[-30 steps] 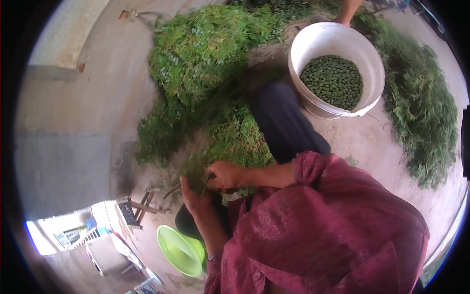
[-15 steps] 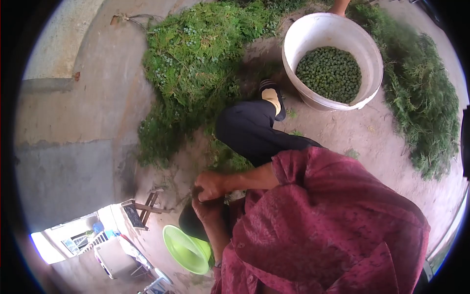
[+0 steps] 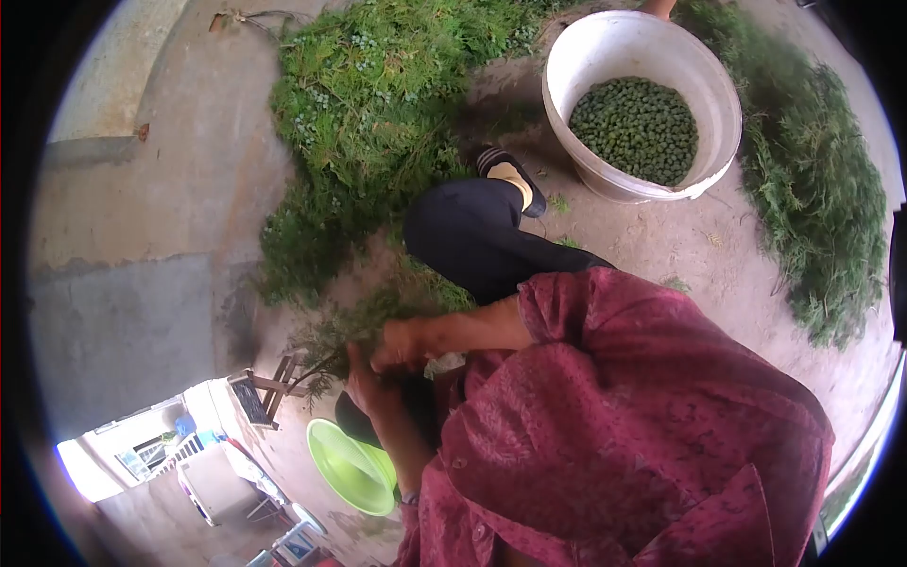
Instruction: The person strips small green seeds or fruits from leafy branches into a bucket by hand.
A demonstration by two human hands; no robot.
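Observation:
My left hand (image 3: 367,380) is closed around the stem of a green sprig (image 3: 326,357), whose leafy end spreads out to the left. Close beside it, my right hand (image 3: 402,345) is blurred, with its fingers curled in; what they pinch is hidden. Both hands are above my dark-trousered knee. Just below them stands a light green plastic basin (image 3: 351,468). A large heap of leafy green branches (image 3: 368,104) lies on the ground beyond my other knee.
A white bucket (image 3: 605,180), partly filled with small green round fruits (image 3: 635,130), stands at upper right. Another person's hand (image 3: 658,8) is at its far rim. More branches (image 3: 812,189) lie at the right. A small wooden stool (image 3: 274,387) stands at lower left.
My hands have shifted slightly left and up, and a leafy sprig now shows at them. The view has moved a little, so the bucket and basin sit slightly higher.

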